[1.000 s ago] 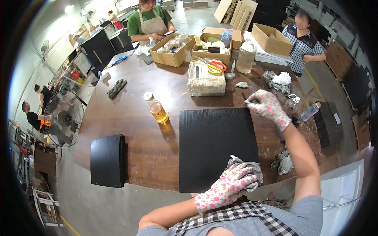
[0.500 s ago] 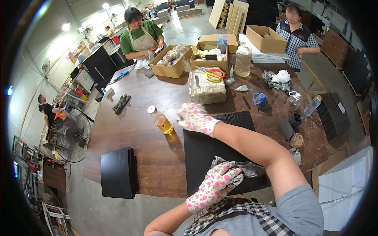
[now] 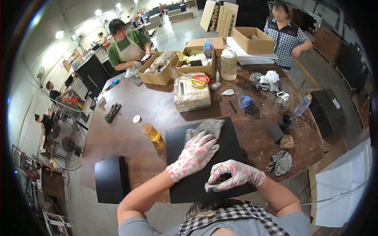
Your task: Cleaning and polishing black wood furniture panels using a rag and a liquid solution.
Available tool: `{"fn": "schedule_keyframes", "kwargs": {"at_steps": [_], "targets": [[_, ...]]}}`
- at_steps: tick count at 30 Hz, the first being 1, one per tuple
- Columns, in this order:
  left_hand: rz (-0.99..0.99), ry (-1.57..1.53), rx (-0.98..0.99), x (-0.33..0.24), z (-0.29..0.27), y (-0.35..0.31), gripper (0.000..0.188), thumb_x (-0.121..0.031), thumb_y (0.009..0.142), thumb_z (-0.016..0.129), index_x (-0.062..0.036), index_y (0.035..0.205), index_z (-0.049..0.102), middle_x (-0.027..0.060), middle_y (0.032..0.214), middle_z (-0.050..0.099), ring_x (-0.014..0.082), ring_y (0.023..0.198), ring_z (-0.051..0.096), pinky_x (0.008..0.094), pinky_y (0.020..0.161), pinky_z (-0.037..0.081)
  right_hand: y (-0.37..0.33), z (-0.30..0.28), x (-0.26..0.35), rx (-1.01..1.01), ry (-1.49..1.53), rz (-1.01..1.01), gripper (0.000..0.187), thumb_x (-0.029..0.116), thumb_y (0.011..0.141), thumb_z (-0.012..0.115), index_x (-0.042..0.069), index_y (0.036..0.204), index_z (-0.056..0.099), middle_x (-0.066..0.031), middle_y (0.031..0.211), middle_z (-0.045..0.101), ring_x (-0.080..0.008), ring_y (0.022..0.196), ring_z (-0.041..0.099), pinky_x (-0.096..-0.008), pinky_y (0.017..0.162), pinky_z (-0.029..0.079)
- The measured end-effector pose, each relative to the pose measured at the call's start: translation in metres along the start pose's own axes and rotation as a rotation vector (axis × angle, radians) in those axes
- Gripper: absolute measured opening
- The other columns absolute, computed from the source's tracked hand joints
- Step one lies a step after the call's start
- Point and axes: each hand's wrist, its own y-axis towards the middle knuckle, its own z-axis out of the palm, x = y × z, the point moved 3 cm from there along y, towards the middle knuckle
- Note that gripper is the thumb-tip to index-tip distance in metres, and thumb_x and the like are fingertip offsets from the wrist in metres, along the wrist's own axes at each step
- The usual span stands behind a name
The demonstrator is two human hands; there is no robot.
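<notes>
A black rectangular board (image 3: 232, 145) lies flat at the table's near edge in front of me. My left hand (image 3: 195, 155), in a white glove with pink spots, presses a crumpled grey rag (image 3: 208, 129) onto the board's far half. Its fingers lie close together over the cloth. Above the board's near right part is my right hand (image 3: 234, 175), gloved alike, thumb and fingers curled toward each other. A dark patch shows between them; whether it is a held thing is unclear. Left of the board is a bottle of yellow liquid (image 3: 151, 133), with a white cap (image 3: 137, 119) showing close by.
Black panels (image 3: 110, 179) are stacked at the table's near left. A wrapped block (image 3: 192, 94) bearing scissors (image 3: 200, 80), open cartons (image 3: 157, 76) and a large jar (image 3: 228, 65) stand farther back. Another grey rag (image 3: 281, 162) lies right. Two people (image 3: 128, 47) (image 3: 284, 39) stand beyond the table.
My left hand has pushed the rag from the board's near edge to its far half. My right hand has drawn back from the far left to the near right. The view has shifted.
</notes>
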Motion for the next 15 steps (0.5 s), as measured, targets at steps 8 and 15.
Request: {"fn": "schedule_keyframes", "kwargs": {"at_steps": [8, 15], "targets": [[0.071, 0.054, -0.009, 0.031, 0.048, 0.085, 0.032, -0.021, 0.099, 0.06, -0.0059, 0.127, 0.066, 0.0202, 0.132, 0.062, 0.0367, 0.127, 0.057, 0.0465, 0.107, 0.046, -0.003, 0.0, -0.015, -0.143, -0.041, -0.04, 0.023, 0.014, 0.086, 0.081, 0.003, 0.106, 0.077, -0.0058, 0.092, 0.068, -0.0153, 0.085, 0.066, -0.0302, 0.075, 0.053], [-0.154, -0.004, -0.036, 0.051, -0.013, 0.04, 0.029, -0.025, 0.101, 0.057, -0.007, 0.122, 0.066, 0.017, 0.11, 0.067, 0.0391, 0.104, 0.064, 0.0508, 0.088, 0.05, 0.0, 0.002, -0.014, -0.199, -0.064, -0.036, 0.022, 0.016, 0.086, 0.081, 0.004, 0.104, 0.077, -0.0052, 0.089, 0.067, -0.0154, 0.081, 0.065, -0.0301, 0.073, 0.052]]}}
